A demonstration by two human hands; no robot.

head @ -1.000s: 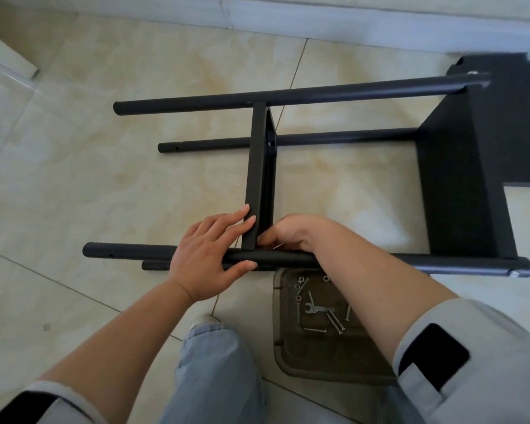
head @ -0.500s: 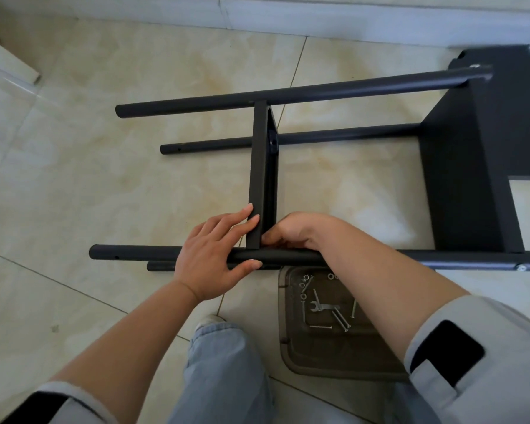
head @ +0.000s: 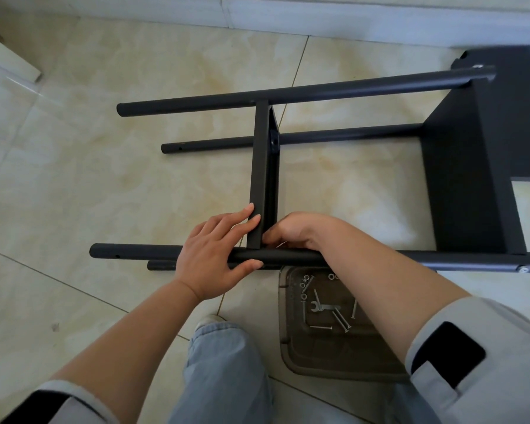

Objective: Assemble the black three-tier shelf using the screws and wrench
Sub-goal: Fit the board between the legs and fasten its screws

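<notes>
The black shelf frame (head: 318,166) lies on its side on the tiled floor (head: 104,179), its four round posts running left to right. The near post (head: 380,260) serves as the landmark. At the right end of that post stands an end shelf panel (head: 468,185), edge-on and fixed to the posts, with a screw head showing at the post's tip. Midway along the near post a middle shelf panel (head: 259,166) rises away from it toward the far post (head: 288,93).

The left hand (head: 214,255) sits on the near post just left of the middle panel: its thumb is curled under the post and its fingers reach up to lie straight against the panel's edge, so its grip is a loose wrap on the post. The right hand (head: 291,229) is just beyond the near post, at the right side of the panel's foot, fingers curled in tight at the joint; whether they pinch anything there cannot be told.

On the near side of the post, under the right forearm, a brown plastic tray (head: 291,353) rests on the floor. It holds a small wrench (head: 325,307), several long screws (head: 341,321) and some washers (head: 303,284). A leg in light jeans (head: 221,371) is left of the tray.
</notes>
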